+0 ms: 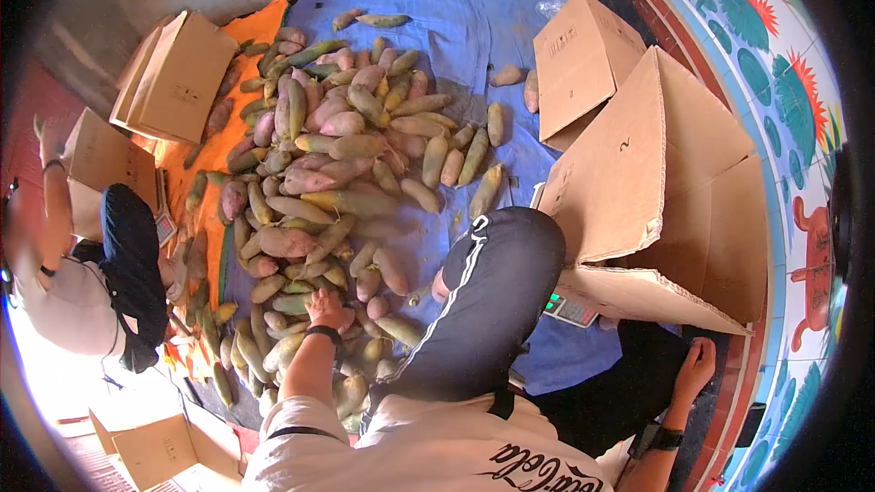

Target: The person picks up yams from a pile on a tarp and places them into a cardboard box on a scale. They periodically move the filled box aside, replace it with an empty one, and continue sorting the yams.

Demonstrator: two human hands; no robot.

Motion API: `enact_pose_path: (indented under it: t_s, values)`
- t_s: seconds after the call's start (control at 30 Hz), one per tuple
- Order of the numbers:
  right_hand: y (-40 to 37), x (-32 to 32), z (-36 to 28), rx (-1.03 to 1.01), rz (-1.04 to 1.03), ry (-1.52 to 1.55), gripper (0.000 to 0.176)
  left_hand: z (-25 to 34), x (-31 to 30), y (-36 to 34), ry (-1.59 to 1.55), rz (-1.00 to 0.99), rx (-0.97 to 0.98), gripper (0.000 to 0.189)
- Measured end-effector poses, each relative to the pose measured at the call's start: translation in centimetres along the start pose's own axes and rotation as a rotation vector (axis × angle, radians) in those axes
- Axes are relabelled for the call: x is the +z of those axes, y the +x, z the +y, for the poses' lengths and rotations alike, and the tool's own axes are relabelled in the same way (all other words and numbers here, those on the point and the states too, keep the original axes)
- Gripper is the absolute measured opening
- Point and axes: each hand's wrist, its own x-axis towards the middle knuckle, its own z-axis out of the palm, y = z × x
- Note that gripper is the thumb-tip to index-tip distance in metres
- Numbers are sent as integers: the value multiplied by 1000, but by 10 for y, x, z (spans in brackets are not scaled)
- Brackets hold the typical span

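A large heap of long green and pinkish root vegetables (342, 150), some like radishes, lies in front of me. My left hand (328, 312), with a dark band at the wrist, reaches down onto the near part of the heap. Its fingers are stretched forward over the vegetables, and I cannot tell whether they grip one. My right hand (698, 363) is far to the right beside my dark-trousered knee, with fingers loosely bent and nothing visible in them. Close to my other knee stands a big open cardboard box (629, 159), tilted on a scale (572, 310) with a lit green display.
A blue sheet (519, 36) and an orange sheet (264, 23) lie under the heap. Another carton (583, 55) is behind the open box. At left sits another person (73, 301), near cartons (178, 77). A further box (159, 446) stands at lower left.
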Motion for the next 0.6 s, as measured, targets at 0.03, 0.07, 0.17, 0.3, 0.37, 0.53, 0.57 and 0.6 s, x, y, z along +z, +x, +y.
enact_pose_path:
  t_s: [0.03,0.07,0.17,0.3,0.37,0.53,0.57,0.6]
  values:
    - [0,-1,0,-6,14,-13,13,-2,3,4,45,15,16,58]
    - [0,-1,1,-4,12,-18,13,-8,13,11,46,11,19,58]
    - [0,-1,1,8,12,-15,12,-31,53,38,77,142,33,55]
    - [2,-1,-9,15,0,-17,11,-23,41,27,266,156,64,51]
    - [3,-1,-15,9,4,-10,11,-17,34,24,278,82,41,47]
    - [2,0,-13,-11,29,-32,11,-16,47,31,393,102,52,33]
    - [2,0,-12,-10,29,-31,11,-14,43,31,426,59,60,34]
    - [2,0,-11,-2,23,-36,12,-13,39,29,427,60,59,34]
